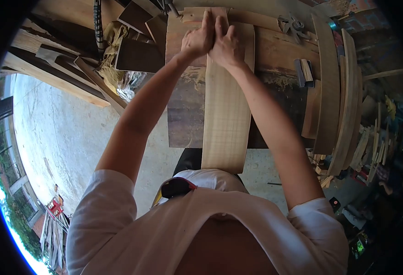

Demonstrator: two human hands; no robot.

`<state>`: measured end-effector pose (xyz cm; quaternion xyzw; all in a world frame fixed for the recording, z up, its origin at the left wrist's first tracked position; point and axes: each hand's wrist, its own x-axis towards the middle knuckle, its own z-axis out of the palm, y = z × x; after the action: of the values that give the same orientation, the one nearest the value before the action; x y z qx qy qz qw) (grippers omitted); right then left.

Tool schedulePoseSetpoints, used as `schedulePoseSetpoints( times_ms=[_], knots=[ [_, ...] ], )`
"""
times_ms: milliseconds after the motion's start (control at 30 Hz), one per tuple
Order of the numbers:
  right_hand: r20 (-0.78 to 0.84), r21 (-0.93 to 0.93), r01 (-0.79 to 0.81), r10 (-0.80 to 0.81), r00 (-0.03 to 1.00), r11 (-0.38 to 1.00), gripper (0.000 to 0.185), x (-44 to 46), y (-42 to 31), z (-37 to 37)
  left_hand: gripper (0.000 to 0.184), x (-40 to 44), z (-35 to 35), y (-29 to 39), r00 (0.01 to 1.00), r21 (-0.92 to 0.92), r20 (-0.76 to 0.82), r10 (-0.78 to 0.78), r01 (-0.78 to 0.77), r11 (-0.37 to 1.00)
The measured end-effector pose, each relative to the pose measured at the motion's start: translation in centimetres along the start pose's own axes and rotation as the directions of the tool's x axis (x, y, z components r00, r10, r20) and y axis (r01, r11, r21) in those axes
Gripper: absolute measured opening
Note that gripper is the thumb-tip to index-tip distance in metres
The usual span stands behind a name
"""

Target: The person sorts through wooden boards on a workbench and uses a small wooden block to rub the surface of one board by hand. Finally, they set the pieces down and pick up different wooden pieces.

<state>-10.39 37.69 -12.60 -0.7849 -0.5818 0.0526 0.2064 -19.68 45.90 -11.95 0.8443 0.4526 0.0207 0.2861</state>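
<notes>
A long pale wooden board (226, 114) lies lengthwise on the workbench (185, 121), its near end jutting past the edge toward my waist. Both my arms stretch to the board's far end. My left hand (196, 42) is closed, its index finger pointing forward along a reddish-brown flat block (216, 11). Beside it, touching, my right hand (229, 48) is closed with its index finger also extended onto that block. Most of the block is hidden under the hands, so its exact kind does not show.
Right of the board lie a small dark-wrapped block (304, 72) and a metal tool (297, 28). Curved wooden boards (327, 87) stand along the bench's right side. Dark panels (137, 55) and timber (57, 75) lean at the left. Wood strips (378, 144) are piled far right.
</notes>
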Motion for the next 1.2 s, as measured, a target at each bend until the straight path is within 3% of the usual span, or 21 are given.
schedulePoseSetpoints(
  times_ms=[133, 233, 333, 467, 600, 733, 867, 967, 1067, 1200],
  knots=[
    [-0.016, -0.013, -0.021, 0.02, 1.0, 1.0, 0.091, -1.4, -0.6, 0.4, 0.072, -0.3, 0.4, -0.4, 0.996, 0.021, -0.086, 0.039, -0.037, 0.999],
    [0.026, -0.048, -0.021, 0.022, 0.999, 0.999, 0.091, -8.7, -2.1, -1.6, 0.075, -7.9, 2.9, 0.4, 0.993, -0.026, -0.089, 0.075, -0.078, 0.997],
    [0.184, -0.055, -0.06, 0.07, 0.98, 0.997, 0.098, -18.1, -3.5, -3.5, 0.08, -17.7, 6.7, 0.9, 0.993, -0.063, -0.1, 0.07, -0.077, 0.995],
    [0.274, -0.004, 0.007, -0.005, 0.962, 1.0, 0.105, -29.1, -4.0, -3.6, 0.087, -29.3, 11.2, 1.3, 0.99, -0.13, -0.141, 0.022, -0.041, 0.991],
    [0.324, 0.03, 0.014, -0.024, 0.946, 0.999, 0.106, -28.0, -4.4, -4.3, 0.088, -28.8, 10.0, 1.4, 0.997, -0.097, -0.065, -0.028, 0.022, 0.995],
    [0.23, 0.058, 0.026, -0.039, 0.972, 0.998, 0.104, -17.3, -4.1, -2.9, 0.084, -18.7, 6.6, -0.5, 0.983, -0.015, -0.184, 0.026, -0.029, 0.999],
    [0.042, -0.02, 0.046, -0.045, 0.998, 0.999, 0.095, -6.9, -3.0, -0.3, 0.074, -7.6, 1.6, -1.1, 0.991, 0.054, -0.133, 0.027, -0.02, 0.998],
    [0.057, -0.054, 0.028, -0.025, 0.998, 0.998, 0.096, -2.9, -2.0, 0.7, 0.07, -3.4, 0.9, -1.6, 0.978, 0.042, -0.193, 0.075, -0.068, 0.997],
    [0.019, 0.031, 0.046, -0.046, 0.999, 0.998, 0.099, -3.9, -1.9, 0.2, 0.07, -4.6, 1.2, -1.0, 0.986, 0.0, -0.165, 0.028, -0.028, 1.0],
    [0.16, 0.044, 0.008, -0.015, 0.987, 0.999, 0.107, -15.2, -2.5, -3.3, 0.077, -15.4, 5.0, 1.3, 0.997, -0.045, -0.078, 0.023, -0.026, 0.999]
  ],
)
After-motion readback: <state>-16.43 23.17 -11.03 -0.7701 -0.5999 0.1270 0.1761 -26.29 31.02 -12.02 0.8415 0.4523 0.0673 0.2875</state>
